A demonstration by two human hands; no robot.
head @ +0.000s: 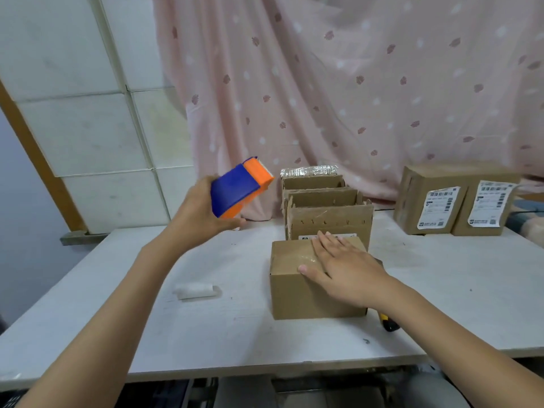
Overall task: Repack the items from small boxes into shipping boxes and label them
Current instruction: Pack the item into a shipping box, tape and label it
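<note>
While the right hand (347, 269) lies flat with its fingers (326, 242) spread and straight on the taped top of the closed shipping box (297, 293), the left hand (203, 213) holds a blue and orange tape dispenser (240, 187) in the air, its fingers curled round the lower edge. The step in hand looks like sealing: the clear tape under the right fingers appears already laid, and they seem to be pressing it down. The next move probably calls for putting the dispenser down and fetching a label, since this box shows none on its near faces. Just beyond the right fingertips stand open cardboard boxes (326, 213), touching the sealed one; well off to their right sit two labelled boxes (456, 201). Below the left hand, a white roll (195, 290) lies on the desk (206, 334).
</note>
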